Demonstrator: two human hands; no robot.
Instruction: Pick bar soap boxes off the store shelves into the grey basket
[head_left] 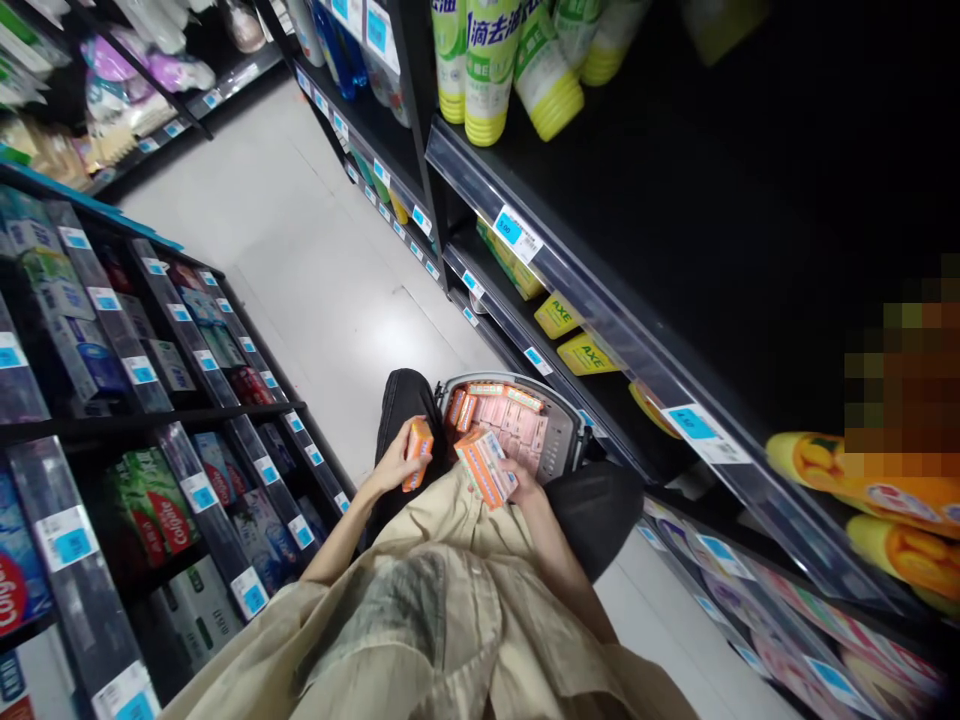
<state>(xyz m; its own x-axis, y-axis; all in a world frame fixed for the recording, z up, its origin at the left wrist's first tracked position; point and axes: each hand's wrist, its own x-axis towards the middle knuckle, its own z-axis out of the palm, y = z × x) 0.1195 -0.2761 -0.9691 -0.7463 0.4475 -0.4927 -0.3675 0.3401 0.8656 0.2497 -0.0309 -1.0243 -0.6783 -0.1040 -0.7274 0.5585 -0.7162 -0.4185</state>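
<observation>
My left hand [395, 465] is closed round a small orange box [421, 438], held upright just left of the basket. In my right hand [525, 487] is a larger orange-and-white box [480, 468], tilted over the near side of the basket; whether it is one box or several pressed together I cannot tell. Between my knees stands a grey shopping basket [577, 428]. Pink packs [517, 420] lie flat across its floor. Several orange packs [487, 390] line its far and left sides. My right hand and its box hide part of the contents.
Left of me is a dark shelf [150, 420] with toothpaste boxes [154, 510]. To the right, a black shelf [600, 230] holds green-and-yellow bottles [491, 70], yellow AXE bottles [587, 355] and orange bottles [900, 495]. The pale floor aisle [322, 280] runs ahead.
</observation>
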